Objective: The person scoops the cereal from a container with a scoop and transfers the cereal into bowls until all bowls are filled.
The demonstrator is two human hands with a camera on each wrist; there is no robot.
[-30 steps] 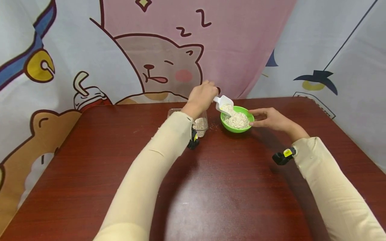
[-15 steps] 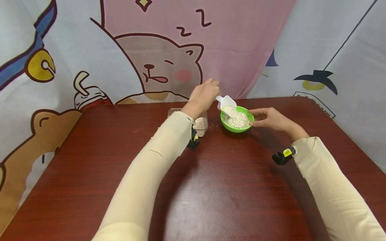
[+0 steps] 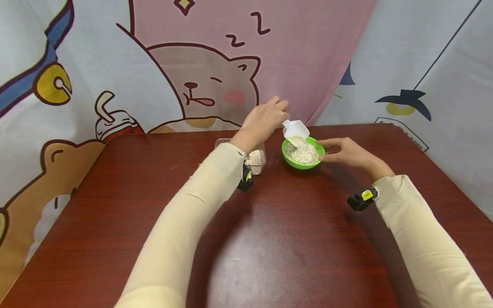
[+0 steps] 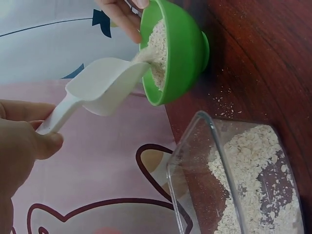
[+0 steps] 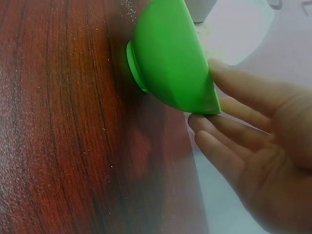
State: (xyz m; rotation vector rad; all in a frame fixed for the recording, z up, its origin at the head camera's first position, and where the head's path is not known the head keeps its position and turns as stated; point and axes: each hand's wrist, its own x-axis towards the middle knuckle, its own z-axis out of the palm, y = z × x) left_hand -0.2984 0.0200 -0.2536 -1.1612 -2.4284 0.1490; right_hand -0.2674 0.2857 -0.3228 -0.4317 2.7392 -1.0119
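Left hand (image 3: 265,121) is gripping the white scoop (image 3: 295,129) by its handle, tipping oats (image 3: 302,152) into the green bowl (image 3: 304,164). Right hand (image 3: 343,152), fingers relaxed, is touching the bowl's right rim. Clear box (image 3: 256,159) is sitting left of the bowl on the far desk (image 3: 292,239).

Dark red-brown wood-grain surface (image 3: 292,239) fills lower frame, glossy w/ a pale light glare at center bottom. Behind it hangs a cartoon backdrop cloth (image 3: 308,55): pink middle w/ sleeping cat, bear at lower left, grey-white at right.
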